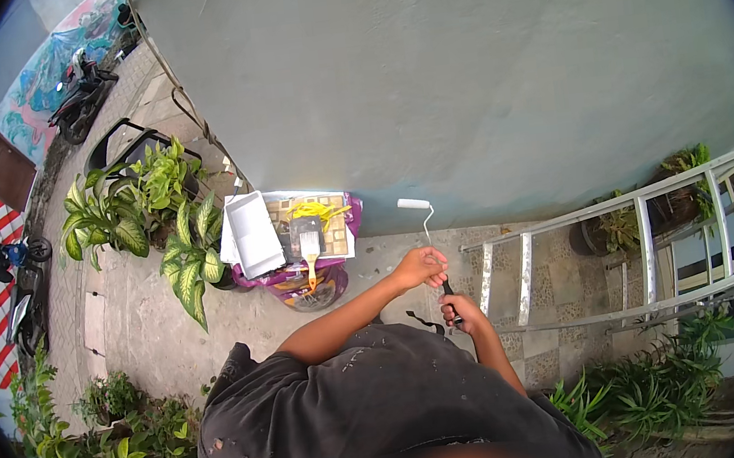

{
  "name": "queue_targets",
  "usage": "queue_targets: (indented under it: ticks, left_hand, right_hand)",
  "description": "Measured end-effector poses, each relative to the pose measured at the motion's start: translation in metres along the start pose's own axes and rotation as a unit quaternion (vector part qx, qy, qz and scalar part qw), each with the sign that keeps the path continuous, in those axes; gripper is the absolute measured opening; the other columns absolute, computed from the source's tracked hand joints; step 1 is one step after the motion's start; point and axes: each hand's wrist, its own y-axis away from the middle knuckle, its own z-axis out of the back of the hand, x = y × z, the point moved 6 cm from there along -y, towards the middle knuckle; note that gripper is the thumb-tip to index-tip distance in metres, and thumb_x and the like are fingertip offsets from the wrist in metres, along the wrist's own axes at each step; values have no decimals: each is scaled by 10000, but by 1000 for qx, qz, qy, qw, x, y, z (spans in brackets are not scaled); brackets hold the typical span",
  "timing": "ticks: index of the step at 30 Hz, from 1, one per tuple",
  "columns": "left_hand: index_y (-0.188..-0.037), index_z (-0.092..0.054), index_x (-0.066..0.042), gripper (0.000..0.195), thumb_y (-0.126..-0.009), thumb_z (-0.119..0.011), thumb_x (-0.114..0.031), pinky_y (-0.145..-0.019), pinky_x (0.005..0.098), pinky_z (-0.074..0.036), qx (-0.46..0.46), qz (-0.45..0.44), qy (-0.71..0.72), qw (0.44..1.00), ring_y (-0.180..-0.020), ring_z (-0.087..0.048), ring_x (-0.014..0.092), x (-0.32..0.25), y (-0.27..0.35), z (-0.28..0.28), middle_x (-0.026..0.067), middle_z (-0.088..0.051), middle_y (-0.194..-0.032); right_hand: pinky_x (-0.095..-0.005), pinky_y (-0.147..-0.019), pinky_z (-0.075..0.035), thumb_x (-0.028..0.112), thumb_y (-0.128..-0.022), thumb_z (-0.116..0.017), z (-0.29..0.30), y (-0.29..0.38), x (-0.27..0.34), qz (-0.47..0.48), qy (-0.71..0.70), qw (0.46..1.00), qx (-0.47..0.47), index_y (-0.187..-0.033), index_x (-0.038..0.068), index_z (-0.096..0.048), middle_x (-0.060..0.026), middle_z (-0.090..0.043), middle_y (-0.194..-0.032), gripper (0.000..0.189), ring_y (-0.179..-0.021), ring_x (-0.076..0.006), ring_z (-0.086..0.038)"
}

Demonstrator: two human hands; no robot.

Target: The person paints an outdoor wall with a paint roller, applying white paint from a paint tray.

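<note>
In my right hand (465, 311) is the black handle of a small paint roller (414, 204) with a white sleeve and a bent wire frame. The fingers of my left hand (420, 268) are curled around or beside the wire where it meets the handle; whether they grip it I cannot tell. The roller sleeve points towards the grey wall (459, 83). Left of my hands, a white paint tray (255, 235) leans on a covered stand. Beside it lie a flat paintbrush (310, 256) with a light wooden handle, a dark container (313, 225) and a yellow bundle (321, 211).
An aluminium ladder (525, 279) stands on the right over the tiled floor. Potted leafy plants (192, 269) and a black chair (127, 148) are on the left. Low plants (657, 393) grow at the lower right. Motorcycles (80, 99) are parked further off.
</note>
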Motion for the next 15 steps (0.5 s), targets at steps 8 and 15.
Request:
queue_targets:
  ticks: [8, 15]
  left_hand:
    - [-1116, -539, -23, 215, -935, -548, -138, -651, 271, -538, 5, 6, -20, 1000, -723, -655, 148, 47, 28, -73, 117, -690, -865]
    - [-1159, -530, -38, 247, -947, -538, -164, -691, 278, -535, 45, 35, -27, 998, -763, -654, 144, 82, 49, -124, 101, -686, -907]
  right_hand:
    - [-293, -400, -351, 162, -847, -597, 30, 62, -39, 44, 47, 997, -47, -822, 103, -436, 18, -419, -551, 173, -433, -105, -403]
    - [-287, -407, -361, 241, -859, -611, 63, 108, -78, 54, 64, 995, -58, -874, 79, -512, 26, -430, -541, 191, -431, -102, -415]
